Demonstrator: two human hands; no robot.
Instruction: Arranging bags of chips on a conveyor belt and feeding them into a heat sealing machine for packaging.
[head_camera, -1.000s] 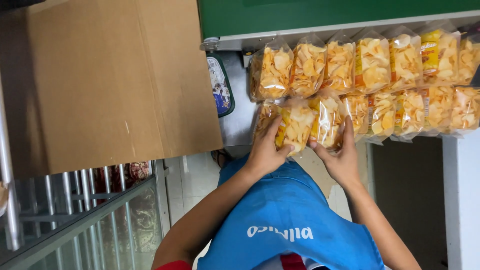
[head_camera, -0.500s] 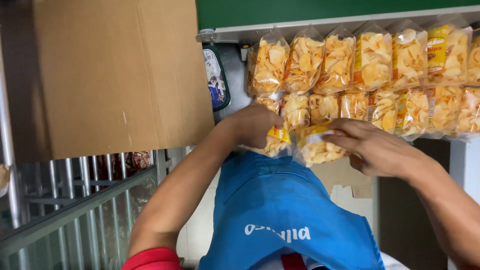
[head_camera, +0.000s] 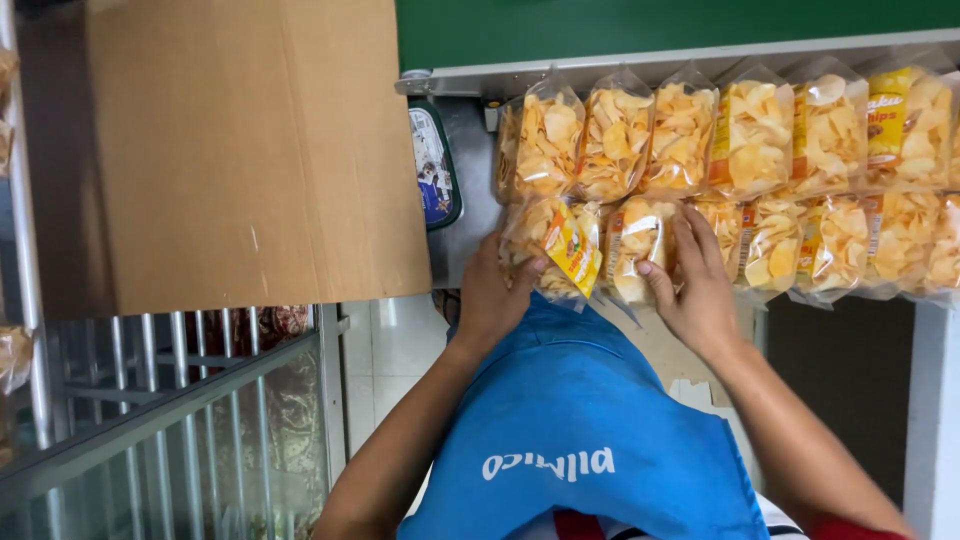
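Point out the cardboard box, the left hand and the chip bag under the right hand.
cardboard box (head_camera: 250, 150), head view, middle of its broad brown face.
left hand (head_camera: 497, 295), head view, back of the hand.
chip bag (head_camera: 635, 235), head view, clear front above the thumb.

Clear chip bags (head_camera: 760, 190) in two rows – yellow-red labels (head_camera: 572, 255); a brown carton (head_camera: 255, 150) at left.

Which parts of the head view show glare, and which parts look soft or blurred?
In the head view, glare streaks the clear chip bags on the conveyor; the metal railing at lower left is soft and smeared; the left hand, right hand and cardboard box stay fairly sharp under even light.
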